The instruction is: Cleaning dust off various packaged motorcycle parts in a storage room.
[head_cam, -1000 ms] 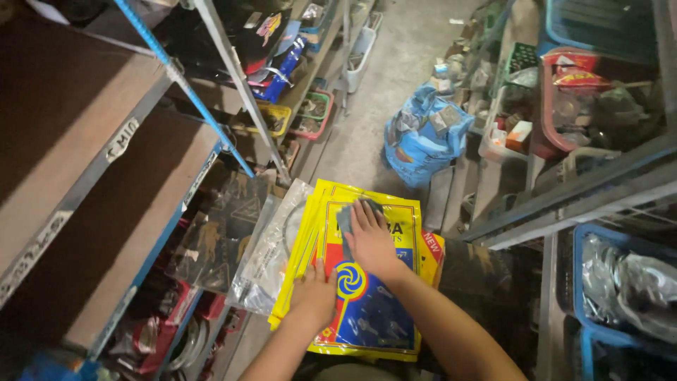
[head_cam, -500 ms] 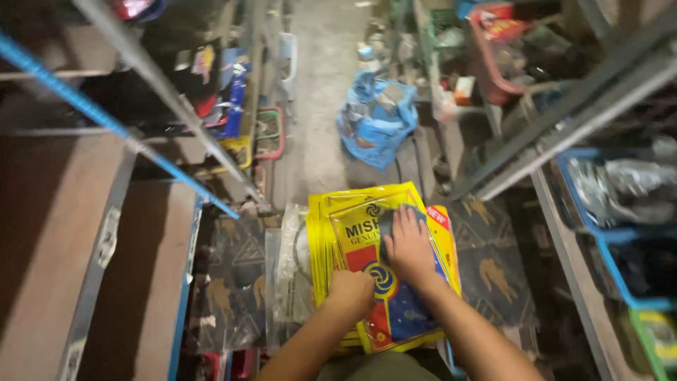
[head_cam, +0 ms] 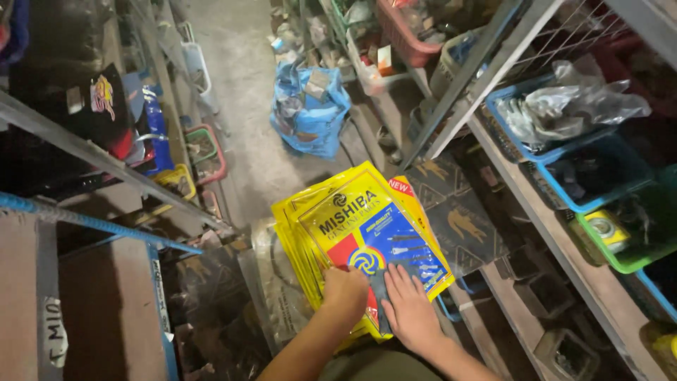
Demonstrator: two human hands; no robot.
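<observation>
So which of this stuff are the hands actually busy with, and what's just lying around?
In hand:
left hand
right hand
stack of yellow flat packets

Lying about:
blue bag on the floor
blue bin of plastic bags
green bin
red basket

I see the stack of packets (head_cam: 352, 226) in bright yellow — top one with a blue panel, a red patch and a blue-and-white swirl. Beyond lies a blue plastic bag (head_cam: 308, 113); to my right, a blue crate (head_cam: 599, 169) and a green one (head_cam: 620, 240).
</observation>
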